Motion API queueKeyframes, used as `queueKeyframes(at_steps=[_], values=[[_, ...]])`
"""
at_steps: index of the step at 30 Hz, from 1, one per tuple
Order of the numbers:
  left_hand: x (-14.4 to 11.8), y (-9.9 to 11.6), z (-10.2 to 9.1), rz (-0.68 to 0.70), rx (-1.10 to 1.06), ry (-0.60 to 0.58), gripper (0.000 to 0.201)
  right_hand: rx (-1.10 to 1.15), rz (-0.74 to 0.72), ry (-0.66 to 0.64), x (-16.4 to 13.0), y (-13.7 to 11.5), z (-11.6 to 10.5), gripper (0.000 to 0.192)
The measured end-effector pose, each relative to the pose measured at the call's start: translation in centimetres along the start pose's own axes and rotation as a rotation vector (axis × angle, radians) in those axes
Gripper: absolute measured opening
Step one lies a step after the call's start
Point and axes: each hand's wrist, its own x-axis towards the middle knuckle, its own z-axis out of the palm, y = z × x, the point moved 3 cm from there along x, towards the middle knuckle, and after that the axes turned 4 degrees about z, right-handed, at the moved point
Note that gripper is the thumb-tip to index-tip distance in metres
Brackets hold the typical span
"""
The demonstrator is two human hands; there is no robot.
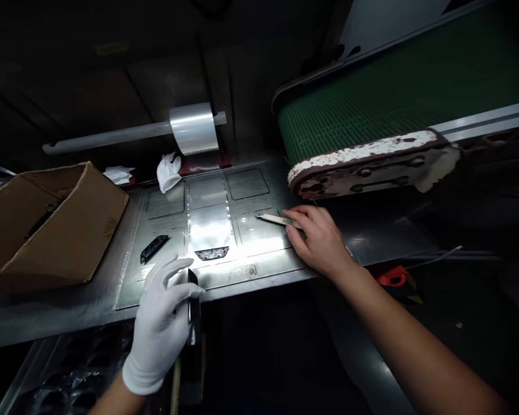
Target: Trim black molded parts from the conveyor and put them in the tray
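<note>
Lying on the metal worktable (90, 300), a pale scribing tool (273, 219) sits under the bare right hand (318, 239), fingertips curled onto it. The gloved left hand (160, 323) grips a black part (193, 302) at the table's front edge.

left hand (158, 323) — gloved, raised, fingers curled | right hand (318, 237) — bare, arm extended, pinch grip

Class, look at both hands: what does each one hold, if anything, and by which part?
The gloved left hand grips a thin dark part by its long edges, held upright. The bare right hand pinches the rear end of a pale knife-like tool lying on the table.
</note>
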Motion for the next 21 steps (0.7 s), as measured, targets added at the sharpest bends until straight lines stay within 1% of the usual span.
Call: queueKeyframes(at_steps=[2,3,4,5,6,7,8,9,10,11,12,13,14,16,17,18,19,20,21], values=[[-1.9,1.2,-0.3,-0.155,-0.173,0.162,0.029,0.147,0.017,0.072,-1.2,-2.4,-0.7,0.029],[-2.8,1.8,-0.1,-0.221,-0.251,0.221,0.028,0.280,0.041,0.056,-2.2,-4.1,-0.8,0.025],[-3.5,2.2,0.2,-0.271,-0.299,0.274,0.027,0.456,0.081,-0.027,-3.3,-6.0,-0.6,0.021],[-4.1,2.6,0.6,-0.304,-0.310,0.311,0.025,0.661,0.139,-0.183,-4.6,-8.2,0.0,0.018],[-4.7,2.8,1.0,-0.308,-0.298,0.337,0.024,0.857,0.226,-0.387,-6.0,-10.4,1.0,0.018],[-5.1,2.8,1.4,-0.286,-0.278,0.353,0.022,1.037,0.325,-0.577,-7.5,-12.6,2.0,0.020],[-5.6,2.8,1.8,-0.256,-0.260,0.360,0.021,1.188,0.426,-0.718,-8.9,-14.4,3.0,0.026],[-6.0,2.6,2.1,-0.221,-0.246,0.356,0.021,1.304,0.524,-0.810,-10.0,-15.8,4.0,0.031],[-6.5,2.4,2.2,-0.203,-0.240,0.353,0.021,1.380,0.599,-0.860,-10.8,-16.7,4.9,0.036],[-7.1,2.1,2.3,-0.231,-0.239,0.356,0.022,1.411,0.647,-0.878,-11.4,-17.1,5.7,0.039],[-7.7,1.6,2.2,-0.316,-0.244,0.357,0.024,1.397,0.663,-0.881,-11.9,-17.1,6.3,0.040],[-8.4,1.1,2.1,-0.452,-0.265,0.344,0.027,1.346,0.651,-0.881,-12.2,-16.9,6.7,0.040],[-9.2,0.7,2.1,-0.615,-0.314,0.307,0.032,1.269,0.620,-0.886,-12.6,-16.4,7.1,0.039],[-11.0,0.4,2.4,-0.921,-0.466,0.162,0.040,1.095,0.528,-0.927,-13.7,-15.5,7.8,0.036],[-11.9,0.5,2.7,-1.020,-0.542,0.081,0.040,1.023,0.478,-0.971,-14.4,-15.1,8.4,0.036],[-12.8,0.4,2.9,-1.084,-0.602,0.021,0.037,0.967,0.432,-1.028,-15.4,-14.8,9.1,0.036],[-13.7,0.1,3.1,-1.132,-0.633,-0.004,0.031,0.928,0.396,-1.096,-16.4,-14.4,10.1,0.038],[-14.8,-0.5,3.3,-1.177,-0.643,0.005,0.027,0.897,0.372,-1.158,-17.5,-14.0,11.2,0.041],[-16.0,-1.3,3.3,-1.228,-0.639,0.041,0.026,0.867,0.363,-1.209,-18.7,-13.6,12.4,0.044]])
